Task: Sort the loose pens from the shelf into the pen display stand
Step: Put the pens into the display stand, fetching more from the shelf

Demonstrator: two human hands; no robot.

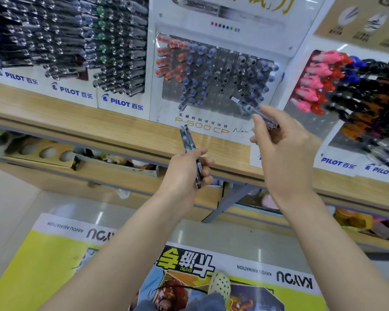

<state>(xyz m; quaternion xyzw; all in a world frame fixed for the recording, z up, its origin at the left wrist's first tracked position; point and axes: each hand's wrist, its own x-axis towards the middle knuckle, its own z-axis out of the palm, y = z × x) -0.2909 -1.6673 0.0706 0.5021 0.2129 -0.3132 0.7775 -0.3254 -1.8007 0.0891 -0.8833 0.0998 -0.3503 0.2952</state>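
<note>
Two loose pens [189, 147] stand upright in the left hand [184, 173], whose fingers curl round their lower barrels. This hand sits just below the pen display stand [202, 129], over the front edge of the wooden shelf [76, 117], and the pen tops reach the stand's printed base. One further pen [253, 111] is pinched between thumb and fingers of the right hand [283, 149], angled up-left, its end over the stand's lower right rows. Red and blue caps fill the stand's left columns; dark sockets show in its middle. Neighbouring pen racks [76, 52] sit close on both sides of the stand. A strip of bare shelf wood runs before the stand's base.
</note>
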